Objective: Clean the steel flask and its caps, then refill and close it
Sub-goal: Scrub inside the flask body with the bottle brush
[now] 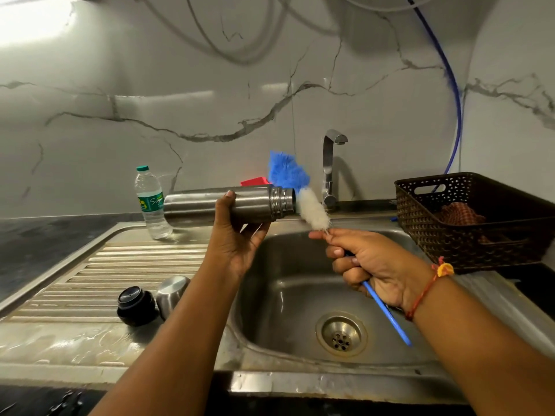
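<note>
My left hand (pixel 237 232) grips the steel flask (pixel 192 207) around its middle and holds it level above the sink's left edge, its open threaded mouth facing right. My right hand (pixel 369 262) grips the blue handle of a bottle brush (pixel 303 190), whose white and blue bristles sit just outside the flask's mouth. On the ribbed drainboard lie the black inner cap (pixel 136 304) and the steel outer cap (pixel 171 292), side by side and touching.
The sink basin (pixel 288 295) with its drain lies below my hands. A tap (pixel 330 169) stands behind it. A plastic water bottle (pixel 151 202) stands at the back of the drainboard (pixel 90 280). A dark woven basket (pixel 474 217) holding a cloth sits on the right.
</note>
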`<state>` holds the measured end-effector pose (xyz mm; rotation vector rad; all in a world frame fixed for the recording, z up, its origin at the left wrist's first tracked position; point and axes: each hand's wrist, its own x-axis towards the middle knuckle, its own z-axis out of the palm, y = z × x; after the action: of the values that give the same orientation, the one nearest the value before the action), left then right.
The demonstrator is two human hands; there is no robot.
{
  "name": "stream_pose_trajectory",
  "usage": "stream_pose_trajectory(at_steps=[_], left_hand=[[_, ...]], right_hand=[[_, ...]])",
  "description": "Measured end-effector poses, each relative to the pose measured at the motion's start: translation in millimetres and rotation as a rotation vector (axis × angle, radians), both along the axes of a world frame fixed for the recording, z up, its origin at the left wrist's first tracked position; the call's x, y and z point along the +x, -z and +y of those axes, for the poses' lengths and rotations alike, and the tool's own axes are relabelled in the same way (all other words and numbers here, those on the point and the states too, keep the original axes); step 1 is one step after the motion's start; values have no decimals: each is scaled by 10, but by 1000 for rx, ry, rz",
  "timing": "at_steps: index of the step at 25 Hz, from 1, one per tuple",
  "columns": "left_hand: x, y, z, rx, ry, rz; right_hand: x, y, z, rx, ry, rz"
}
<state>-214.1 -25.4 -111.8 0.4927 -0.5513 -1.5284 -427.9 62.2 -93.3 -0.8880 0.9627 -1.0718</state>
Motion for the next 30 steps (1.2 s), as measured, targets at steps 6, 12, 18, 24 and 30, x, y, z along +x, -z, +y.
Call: stream_pose_trajectory(at_steps=[6,12,18,24,30], left_hand=[[-46,-39,46,83,-52,-147],[85,-11,-35,97,-222,-105],[-63,-6,-7,-20,-245,-277],[-76,2,22,-53,-299,-325],[-6,-24,-3,-86,-313,-294]], right_hand=[[4,33,-15,-241,176,590],[-52,27,23,-437,35,981],[9,31,31,-362,49,1076],[7,4,37,-339,-27,1115],[-88,-44,63,-217,-92,977]])
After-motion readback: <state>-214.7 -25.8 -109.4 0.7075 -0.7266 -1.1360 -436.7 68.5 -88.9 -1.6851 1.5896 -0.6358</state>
